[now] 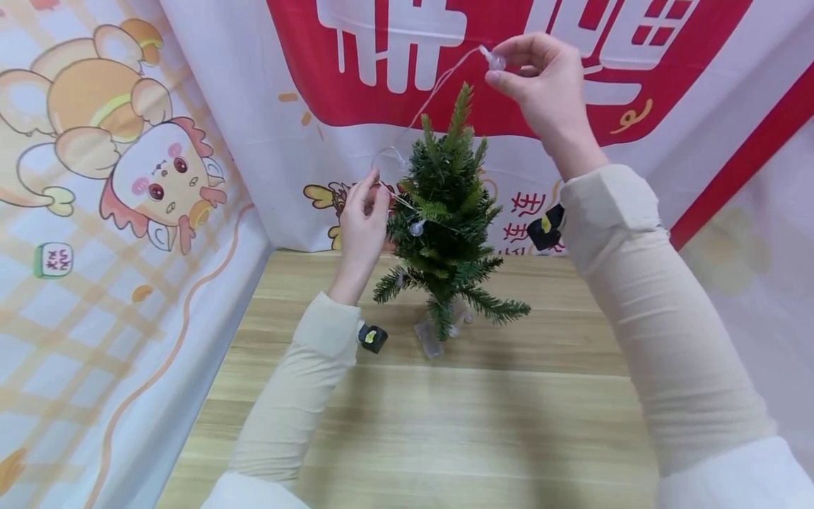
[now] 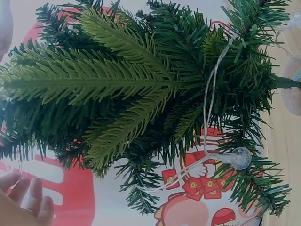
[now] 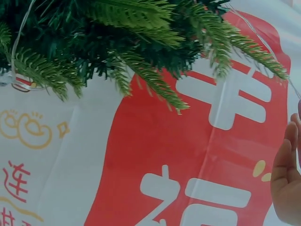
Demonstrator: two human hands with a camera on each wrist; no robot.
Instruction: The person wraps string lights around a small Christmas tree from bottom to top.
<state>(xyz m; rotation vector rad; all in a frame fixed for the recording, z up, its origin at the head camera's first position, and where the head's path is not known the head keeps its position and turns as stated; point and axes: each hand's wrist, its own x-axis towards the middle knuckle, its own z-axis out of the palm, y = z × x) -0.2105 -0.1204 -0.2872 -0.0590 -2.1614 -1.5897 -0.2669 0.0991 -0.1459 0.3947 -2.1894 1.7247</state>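
A small artificial Christmas tree stands upright, a strand of clear string lights running round its branches. Above and to the right of the treetop, my right hand pinches a clear bulb of the strand between thumb and fingers. From there the wire slopes down behind the tree's left side. At that side my left hand holds the thin wire at its fingertips, close to the branches. One round bulb hangs at the front of the tree; the left wrist view shows another view of a bulb against the needles.
By the tree's foot, a clear box lies on the wooden table. A printed cloth with a red panel hangs close behind the tree. Another patterned cloth borders the table on the left.
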